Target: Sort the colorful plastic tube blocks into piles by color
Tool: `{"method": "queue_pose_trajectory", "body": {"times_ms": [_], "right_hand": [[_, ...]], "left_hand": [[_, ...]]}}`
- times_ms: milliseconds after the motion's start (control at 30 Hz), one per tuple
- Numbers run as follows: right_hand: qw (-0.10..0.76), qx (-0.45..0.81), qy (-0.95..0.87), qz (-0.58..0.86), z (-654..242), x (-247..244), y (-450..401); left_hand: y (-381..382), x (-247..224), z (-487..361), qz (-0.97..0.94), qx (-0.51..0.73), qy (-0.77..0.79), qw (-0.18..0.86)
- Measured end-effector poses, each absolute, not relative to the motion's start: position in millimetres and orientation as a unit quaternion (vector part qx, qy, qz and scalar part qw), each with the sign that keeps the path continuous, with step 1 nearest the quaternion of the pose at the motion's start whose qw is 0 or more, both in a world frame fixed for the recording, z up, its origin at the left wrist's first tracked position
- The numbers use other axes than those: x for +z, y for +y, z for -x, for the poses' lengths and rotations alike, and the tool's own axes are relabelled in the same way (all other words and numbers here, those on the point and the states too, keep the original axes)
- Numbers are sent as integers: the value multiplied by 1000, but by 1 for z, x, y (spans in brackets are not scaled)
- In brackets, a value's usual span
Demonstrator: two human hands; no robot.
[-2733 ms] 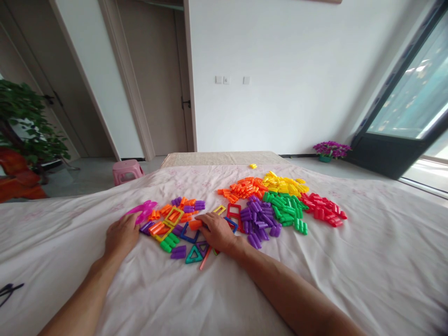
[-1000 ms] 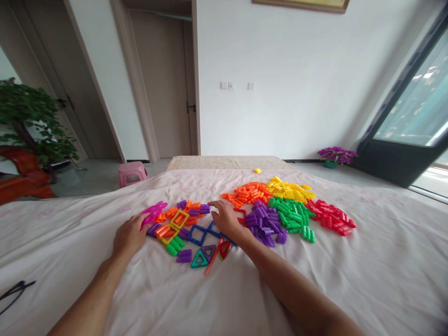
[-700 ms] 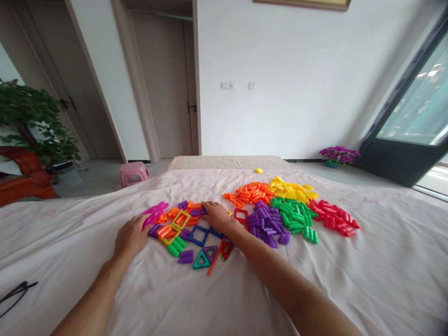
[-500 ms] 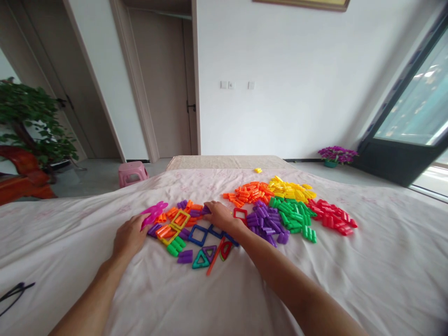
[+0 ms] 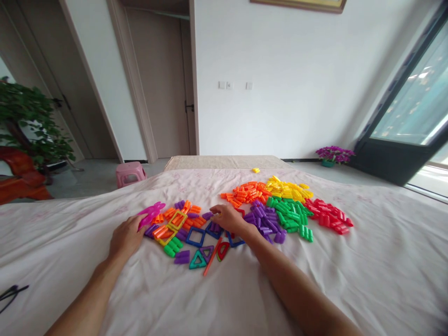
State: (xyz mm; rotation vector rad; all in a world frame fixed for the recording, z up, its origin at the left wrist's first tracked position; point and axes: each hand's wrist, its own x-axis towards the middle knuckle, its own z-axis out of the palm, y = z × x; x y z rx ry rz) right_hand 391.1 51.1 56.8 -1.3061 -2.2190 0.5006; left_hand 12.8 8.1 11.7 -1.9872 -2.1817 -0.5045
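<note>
My left hand [image 5: 126,237] is at the left end of a mixed heap, its fingers closed around a magenta plastic piece [image 5: 153,212] with rounded lobes. My right hand [image 5: 229,218] hovers over the heap's right side, fingers bent and apart, with nothing visible in them. A small purple piece [image 5: 207,216] lies just left of its fingertips. Below and around that hand are blue square frames [image 5: 195,237]. Yellow square frames [image 5: 179,220] lie over orange tubes [image 5: 161,232]. Nearer me are a teal triangle [image 5: 198,260], a purple triangle [image 5: 206,253], an orange stick [image 5: 212,257] and a red curved piece [image 5: 223,251].
To the right lie sorted piles of purple [image 5: 264,221], orange [image 5: 248,192], yellow [image 5: 289,189], green [image 5: 292,214] and red tubes [image 5: 329,215]. A pale cloth [image 5: 231,294] covers the table. Glasses [image 5: 14,293] rest at the left edge; a pink stool [image 5: 131,173] stands beyond.
My right hand has drawn back slightly to the right from the purple piece, baring more of the blue frames. My left hand stays by the magenta piece. The view has shifted slightly.
</note>
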Motion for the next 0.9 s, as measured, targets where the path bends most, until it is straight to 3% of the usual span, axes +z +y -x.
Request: {"method": "queue_pose_trajectory", "body": {"times_ms": [267, 667, 900], "right_hand": [[148, 63, -868, 470, -377, 71, 16], [258, 107, -805, 524, -417, 115, 33], [130, 65, -768, 624, -483, 147, 35]], "left_hand": [[9, 9, -10, 662, -164, -728, 74], [12, 5, -6, 668, -181, -718, 77], [13, 4, -6, 667, -178, -720, 76]]}}
